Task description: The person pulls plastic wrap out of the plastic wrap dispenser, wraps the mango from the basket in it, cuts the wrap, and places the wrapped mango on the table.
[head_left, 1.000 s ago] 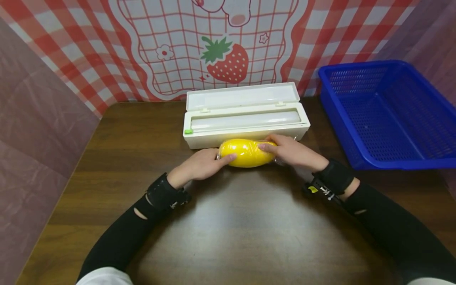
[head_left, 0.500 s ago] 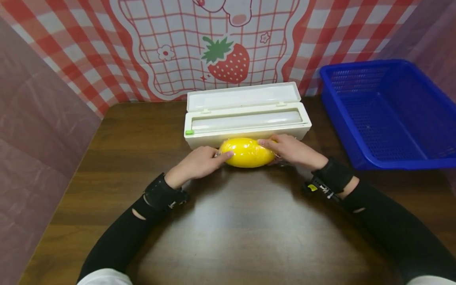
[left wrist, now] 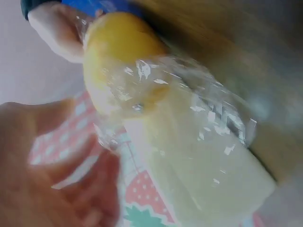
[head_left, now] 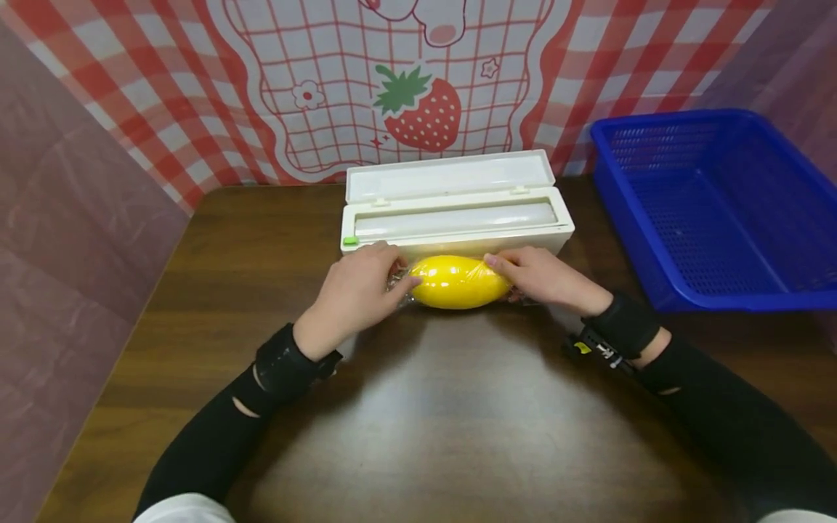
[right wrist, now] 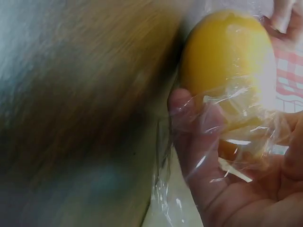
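Observation:
A smooth yellow oval fruit (head_left: 458,283), wrapped in clear cling film (left wrist: 208,109), is held in front of the white film dispenser (head_left: 458,218). My right hand (head_left: 546,276) grips its right end, thumb on top and fingers beneath, as the right wrist view shows. Loose film hangs by those fingers (right wrist: 199,137). My left hand (head_left: 356,294) is at the left end, its thumb tip overlapping the fruit in the head view. In the left wrist view its thumb and fingers are apart, beside the crumpled film that sticks out from this end.
The dispenser's lid (head_left: 451,178) stands open over a film roll (head_left: 458,220), with a green slider (head_left: 350,240) at its left. A blue plastic basket (head_left: 621,211) stands to the right. A checked cloth (head_left: 314,43) with a strawberry print hangs behind the wooden table (head_left: 418,436).
My left hand has loosened from the fruit's left end and moved slightly up and left, fingers toward the dispenser. My right hand keeps its hold, its thumb having shifted along the top.

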`<state>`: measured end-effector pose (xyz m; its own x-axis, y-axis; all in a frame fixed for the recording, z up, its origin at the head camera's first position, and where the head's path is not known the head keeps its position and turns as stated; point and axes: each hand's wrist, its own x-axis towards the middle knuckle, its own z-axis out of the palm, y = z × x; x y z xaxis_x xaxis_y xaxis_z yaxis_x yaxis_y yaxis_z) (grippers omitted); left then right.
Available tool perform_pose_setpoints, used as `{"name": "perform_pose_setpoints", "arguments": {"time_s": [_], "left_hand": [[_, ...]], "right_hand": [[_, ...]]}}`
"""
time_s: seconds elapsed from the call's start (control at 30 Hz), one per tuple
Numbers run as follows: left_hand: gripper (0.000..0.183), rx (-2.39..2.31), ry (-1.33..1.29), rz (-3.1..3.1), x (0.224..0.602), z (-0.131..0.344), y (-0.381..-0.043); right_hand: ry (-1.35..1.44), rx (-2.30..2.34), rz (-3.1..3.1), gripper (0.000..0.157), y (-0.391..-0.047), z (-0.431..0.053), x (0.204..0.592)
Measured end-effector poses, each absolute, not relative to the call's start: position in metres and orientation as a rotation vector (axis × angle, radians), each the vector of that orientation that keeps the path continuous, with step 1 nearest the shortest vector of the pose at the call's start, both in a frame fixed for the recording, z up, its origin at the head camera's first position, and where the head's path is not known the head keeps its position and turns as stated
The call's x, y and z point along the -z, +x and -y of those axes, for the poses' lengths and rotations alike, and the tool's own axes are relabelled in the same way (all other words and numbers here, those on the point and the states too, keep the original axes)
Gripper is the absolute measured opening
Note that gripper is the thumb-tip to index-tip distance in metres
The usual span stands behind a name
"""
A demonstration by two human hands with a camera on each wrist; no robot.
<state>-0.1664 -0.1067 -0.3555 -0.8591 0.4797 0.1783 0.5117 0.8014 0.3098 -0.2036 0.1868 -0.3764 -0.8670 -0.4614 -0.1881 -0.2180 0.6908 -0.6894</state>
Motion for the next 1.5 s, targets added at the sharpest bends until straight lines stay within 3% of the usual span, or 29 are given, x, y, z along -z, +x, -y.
{"name": "perform_pose_setpoints", "arguments": {"time_s": [0.2, 0.43, 0.63, 1.07, 1.5], "left_hand": [[0.057, 0.351, -1.099, 2.729, 0.354, 0.090, -0.166], [0.065, 0.358, -1.128, 2.822, 0.363, 0.087, -0.168], [0.067, 0.405, -1.108, 2.837, 0.366, 0.090, -0.170], [0.060, 0.496, -1.003, 2.839, 0.371, 0.086, -0.171], [0.054, 0.419, -0.964, 2.764, 0.366, 0.090, -0.169]], "right_hand": [[-0.532, 1.014, -2.508, 0.045, -0.201, -0.186, 0.375], [-0.548, 1.133, -2.445, 0.039, -0.201, -0.197, 0.381], [-0.531, 1.260, -2.357, 0.039, -0.203, -0.204, 0.384], [-0.462, 1.051, -2.690, 0.055, -0.209, -0.206, 0.391], [-0.551, 0.700, -3.023, 0.056, -0.195, -0.210, 0.376]]}}
